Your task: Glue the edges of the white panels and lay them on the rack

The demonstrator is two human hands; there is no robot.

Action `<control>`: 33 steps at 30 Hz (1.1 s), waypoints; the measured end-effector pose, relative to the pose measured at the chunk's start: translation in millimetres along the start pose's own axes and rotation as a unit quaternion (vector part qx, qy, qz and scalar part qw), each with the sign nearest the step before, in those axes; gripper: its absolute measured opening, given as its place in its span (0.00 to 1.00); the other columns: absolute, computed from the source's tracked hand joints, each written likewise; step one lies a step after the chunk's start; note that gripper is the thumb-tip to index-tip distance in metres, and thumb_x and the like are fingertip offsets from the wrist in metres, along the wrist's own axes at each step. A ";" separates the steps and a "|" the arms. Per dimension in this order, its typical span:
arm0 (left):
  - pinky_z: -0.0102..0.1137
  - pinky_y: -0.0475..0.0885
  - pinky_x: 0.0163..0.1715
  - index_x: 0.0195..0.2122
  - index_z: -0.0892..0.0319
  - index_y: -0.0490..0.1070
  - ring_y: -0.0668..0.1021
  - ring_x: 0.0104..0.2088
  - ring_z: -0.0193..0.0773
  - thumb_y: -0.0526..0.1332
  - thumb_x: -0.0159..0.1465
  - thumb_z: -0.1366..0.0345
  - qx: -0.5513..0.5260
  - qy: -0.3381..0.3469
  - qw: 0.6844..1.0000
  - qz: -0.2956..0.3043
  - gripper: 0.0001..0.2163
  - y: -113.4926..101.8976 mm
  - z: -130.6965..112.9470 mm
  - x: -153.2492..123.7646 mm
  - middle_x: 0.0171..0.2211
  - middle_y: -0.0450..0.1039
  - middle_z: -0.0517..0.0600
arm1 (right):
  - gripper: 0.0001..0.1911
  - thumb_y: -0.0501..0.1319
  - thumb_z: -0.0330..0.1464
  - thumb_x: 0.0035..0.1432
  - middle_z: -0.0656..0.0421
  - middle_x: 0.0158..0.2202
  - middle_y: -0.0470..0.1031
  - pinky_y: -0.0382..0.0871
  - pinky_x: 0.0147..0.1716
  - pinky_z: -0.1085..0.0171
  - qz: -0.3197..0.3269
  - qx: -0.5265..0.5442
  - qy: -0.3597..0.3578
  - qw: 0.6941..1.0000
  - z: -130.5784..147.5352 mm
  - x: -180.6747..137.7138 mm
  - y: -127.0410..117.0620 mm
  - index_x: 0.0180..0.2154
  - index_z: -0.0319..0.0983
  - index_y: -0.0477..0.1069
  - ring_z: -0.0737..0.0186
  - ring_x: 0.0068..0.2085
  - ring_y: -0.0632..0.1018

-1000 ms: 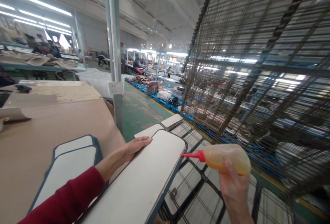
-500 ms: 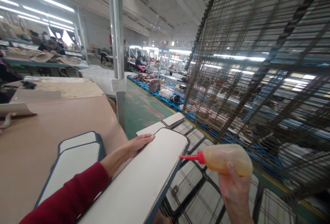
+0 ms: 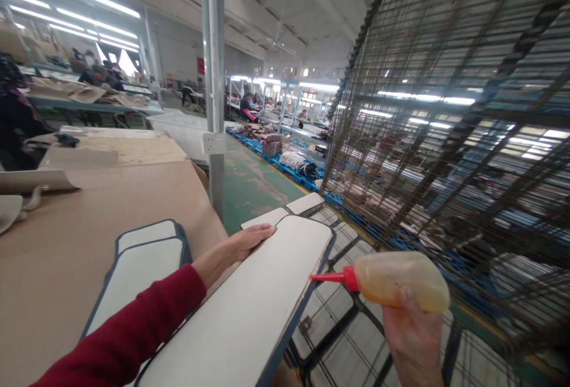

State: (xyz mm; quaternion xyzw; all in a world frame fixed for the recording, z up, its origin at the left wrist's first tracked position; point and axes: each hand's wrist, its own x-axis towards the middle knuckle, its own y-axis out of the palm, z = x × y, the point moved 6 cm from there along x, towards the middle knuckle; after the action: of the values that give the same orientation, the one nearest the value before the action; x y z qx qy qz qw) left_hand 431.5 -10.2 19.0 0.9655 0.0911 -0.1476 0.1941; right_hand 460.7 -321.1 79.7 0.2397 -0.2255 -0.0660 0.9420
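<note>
A long white panel with a dark blue edge (image 3: pixel 249 298) slants across the front middle. My left hand (image 3: pixel 252 240) grips its upper left edge, thumb on the white face and the other fingers hidden beneath. In my right hand (image 3: pixel 414 327) is a squeeze bottle (image 3: pixel 401 280) of yellowish liquid, lying sideways with its red nozzle pointing left. The nozzle tip is at the panel's right edge; whether it touches I cannot tell. Left of my forearm, more white panels with blue edges (image 3: pixel 146 256) lie stacked on the tan-covered table (image 3: pixel 53 244).
Wire racks (image 3: pixel 356 339) holding white panels lie below right, and a tall wire rack (image 3: pixel 445 108) stands tilted at the right. A metal post (image 3: pixel 216 78) with a socket box rises beyond the table. Blue pallets (image 3: pixel 294 164) with goods line the green floor. People work in the background.
The nozzle tip has moved down along the panel's right edge, towards me. The whole view has shifted slightly. Both hands keep their holds.
</note>
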 end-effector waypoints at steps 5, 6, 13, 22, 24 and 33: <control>0.27 0.72 0.22 0.31 0.59 0.67 0.76 0.21 0.34 0.66 0.60 0.63 0.010 0.002 1.000 0.001 0.08 1.6 -3.7 4.1 0.23 0.74 0.46 | 0.25 0.72 0.39 0.41 0.55 0.37 0.78 0.73 0.38 0.57 0.016 -0.013 -0.009 1.000 6.0 -4.5 2.9 0.43 0.39 0.72 0.54 0.39 0.78; 0.27 0.72 0.22 0.31 0.59 0.67 0.76 0.21 0.34 0.65 0.60 0.63 0.011 0.002 1.000 -0.001 0.08 2.0 -4.6 4.6 0.23 0.74 0.46 | 0.26 0.72 0.39 0.41 0.54 0.38 0.78 0.74 0.37 0.57 0.015 -0.013 -0.010 1.000 6.6 -5.4 2.3 0.44 0.39 0.72 0.53 0.39 0.78; 0.27 0.73 0.25 0.34 0.60 0.69 0.76 0.22 0.33 0.64 0.61 0.63 0.006 0.015 1.000 0.013 0.07 5.7 -11.4 9.3 0.24 0.75 0.47 | 0.26 0.72 0.35 0.42 0.54 0.39 0.78 0.76 0.33 0.60 0.012 -0.011 -0.006 1.000 7.5 -10.9 -3.1 0.46 0.40 0.72 0.52 0.42 0.79; 0.27 0.73 0.25 0.31 0.62 0.70 0.76 0.23 0.34 0.67 0.58 0.66 -0.010 0.031 0.999 0.021 0.07 9.3 -20.6 9.5 0.25 0.76 0.48 | 0.29 0.72 0.37 0.45 0.56 0.41 0.78 0.77 0.35 0.63 0.024 -0.005 -0.008 1.000 16.4 -17.3 -5.0 0.50 0.42 0.69 0.55 0.45 0.78; 0.28 0.74 0.25 0.33 0.62 0.71 0.77 0.23 0.34 0.67 0.59 0.67 -0.014 0.035 0.999 0.021 0.06 11.1 -23.0 9.0 0.25 0.76 0.49 | 0.29 0.72 0.36 0.45 0.57 0.42 0.78 0.77 0.35 0.64 0.014 -0.007 -0.012 1.000 17.7 -18.7 -6.9 0.50 0.43 0.69 0.56 0.45 0.78; 0.27 0.74 0.25 0.39 0.63 0.74 0.77 0.23 0.34 0.66 0.60 0.68 -0.024 0.044 0.998 0.024 0.07 14.5 -28.3 17.7 0.28 0.78 0.50 | 0.31 0.73 0.35 0.40 0.55 0.42 0.78 0.77 0.28 0.64 0.023 0.005 0.023 0.999 19.5 -24.7 -8.6 0.49 0.45 0.71 0.54 0.44 0.79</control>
State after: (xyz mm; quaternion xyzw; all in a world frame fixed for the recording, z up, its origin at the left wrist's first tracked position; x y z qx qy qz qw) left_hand 458.6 -9.9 43.3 0.9682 0.0802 -0.0979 0.2160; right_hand 429.7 -331.1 81.1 0.2409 -0.2097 -0.0373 0.9469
